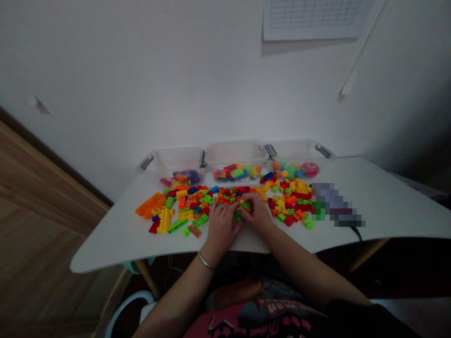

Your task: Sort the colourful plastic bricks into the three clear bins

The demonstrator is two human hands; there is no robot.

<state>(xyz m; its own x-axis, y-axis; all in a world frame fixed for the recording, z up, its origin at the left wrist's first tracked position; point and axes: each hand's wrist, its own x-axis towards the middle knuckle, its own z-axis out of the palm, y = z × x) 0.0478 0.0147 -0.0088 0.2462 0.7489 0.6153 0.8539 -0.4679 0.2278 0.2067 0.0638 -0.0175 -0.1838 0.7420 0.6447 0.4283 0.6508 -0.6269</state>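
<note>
A wide scatter of coloured plastic building bricks (192, 206) covers the middle of a white table (116, 239). My left hand (221, 225) and my right hand (257, 212) meet at the near edge of the pile, fingers curled together around a small cluster of green and orange bricks (243, 209). A thin bracelet sits on my left wrist. What exactly each finger grips is hidden by the hands.
Three clear plastic bins stand along the wall: left bin (172, 166), middle bin (236, 162), right bin (299, 157), each holding some bricks. A blurred-out object (334, 206) with a dark cable lies at the right. A wooden floor is at the left.
</note>
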